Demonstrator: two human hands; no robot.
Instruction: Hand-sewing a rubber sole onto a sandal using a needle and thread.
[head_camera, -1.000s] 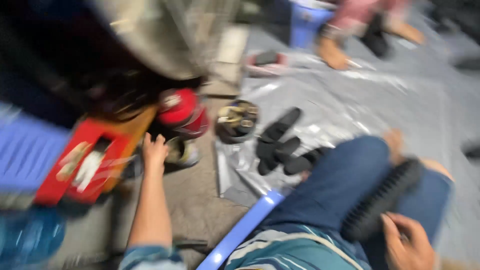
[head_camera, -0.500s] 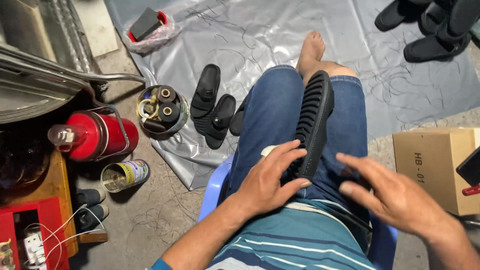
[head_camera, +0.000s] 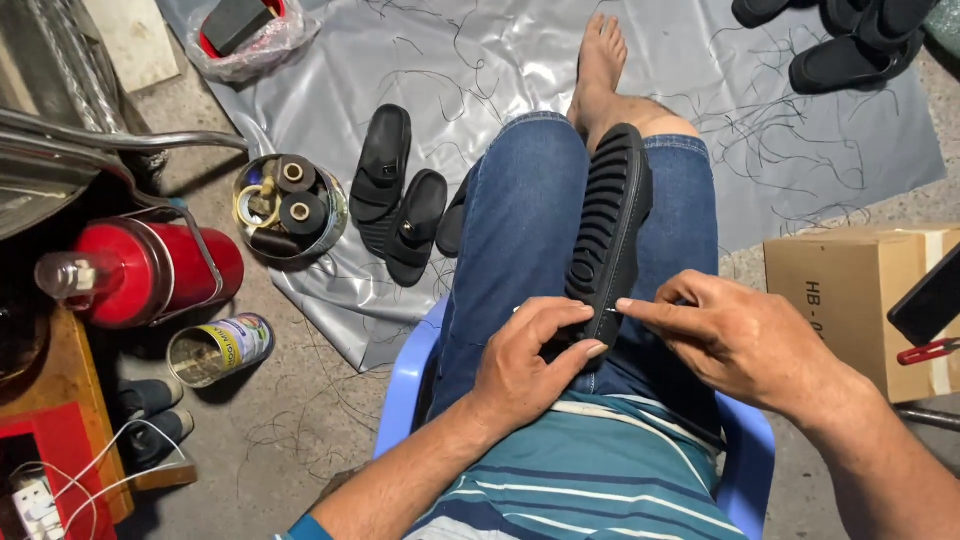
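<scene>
Two hands meet at the near end of one black sandal, which lies sole-up along our lap and stretches away from the fingers toward the knee. Our left hand cups that near end from the left side, fingers curled around its edge and thumb laid across the ridged sole, so it grips the sandal. Our right hand comes in from the right, palm down, its forefinger stretched out straight with the tip touching the sole's edge just beside the left thumb; it closes on nothing. Beyond the left hand, on the grey plastic sheet, we count two more black sandals side by side, with the edge of a third half hidden behind our leg. Left of those stands one round tin holding spools, then one red canister and one small can. Just right of the right hand sits one cardboard box.
</scene>
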